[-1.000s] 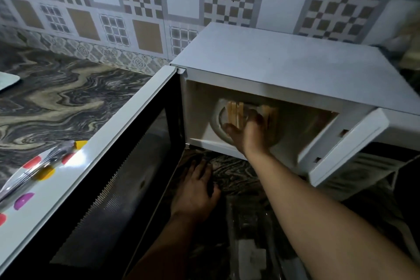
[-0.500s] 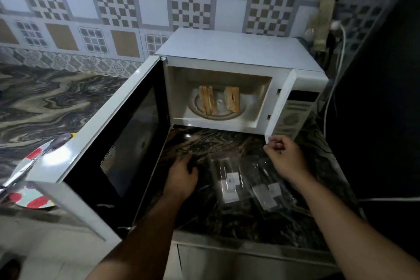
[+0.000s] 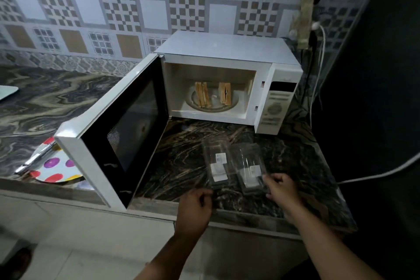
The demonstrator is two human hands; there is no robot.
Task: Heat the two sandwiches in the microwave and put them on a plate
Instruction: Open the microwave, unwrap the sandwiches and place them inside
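- Head view shows our microwave (image 3: 229, 70) on the far right of the marbled counter (image 3: 186, 157), its door (image 3: 118, 129) swung wide open toward the near left.
- Two sandwiches stand on edge on the glass turntable (image 3: 211, 107) inside: the left sandwich (image 3: 202, 97) and the right sandwich (image 3: 225, 93), apart from each other.
- Two clear plastic sandwich packs (image 3: 234, 163) lie empty on the counter just in front of the oven.
- Our left hand (image 3: 196, 206) hovers at the near counter edge, fingers loosely curled, holding nothing.
- Our right hand (image 3: 281, 188) sits at the near end of the right pack, fingers half curled; we cannot tell whether it is touching or gripping the plastic.
- The spotted plate (image 3: 53, 170) lies to the near left, partly hidden behind the open door, with metal tongs (image 3: 36, 158) resting across it.
- We judge loading is done; closing the door and starting the heat comes next.
- Risks from here: swinging the door carelessly could clip the plate or tongs near the counter edge; a hard slam might topple the upright sandwiches; the loose packs could be swept off the near edge by our forearms.
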